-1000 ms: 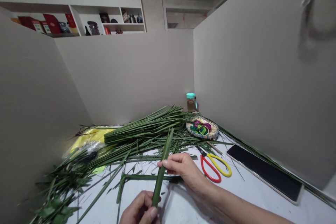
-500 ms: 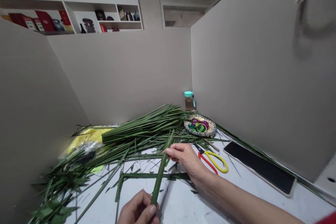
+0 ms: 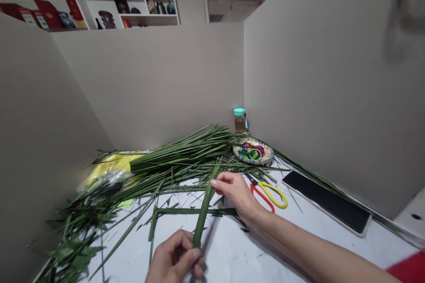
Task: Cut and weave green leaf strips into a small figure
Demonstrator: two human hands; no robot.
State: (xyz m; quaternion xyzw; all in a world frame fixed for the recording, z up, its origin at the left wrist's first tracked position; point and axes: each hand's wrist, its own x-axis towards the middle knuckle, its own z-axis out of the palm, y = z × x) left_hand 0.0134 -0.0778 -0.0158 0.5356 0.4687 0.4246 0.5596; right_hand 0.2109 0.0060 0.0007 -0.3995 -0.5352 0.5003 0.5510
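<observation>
My left hand (image 3: pixel 174 254) grips the lower end of a long, narrow green palm-like leaf (image 3: pixel 204 208), which stands tilted upward. My right hand (image 3: pixel 234 192) reaches in from the right, and its pinched fingertips meet the leaf near its upper part. Just below the leaf, a loose L-shaped leaf strip (image 3: pixel 186 211) lies on the white table (image 3: pixel 232 247). Behind my hands lies a large bundle of long green leaves (image 3: pixel 179 154).
Red-and-yellow-handled scissors (image 3: pixel 265 194) and a thin pointed tool (image 3: pixel 267 175) lie right of my right hand. Farther back are a woven tray of colourful pieces (image 3: pixel 253 151) and a teal-lidded jar (image 3: pixel 239 120). A black-screened tablet (image 3: pixel 327 201) lies along the right wall.
My right hand's fingertips have moved up the leaf toward its tip. My left hand still holds the lower end. The whole scene sits higher in the view because my head has tilted.
</observation>
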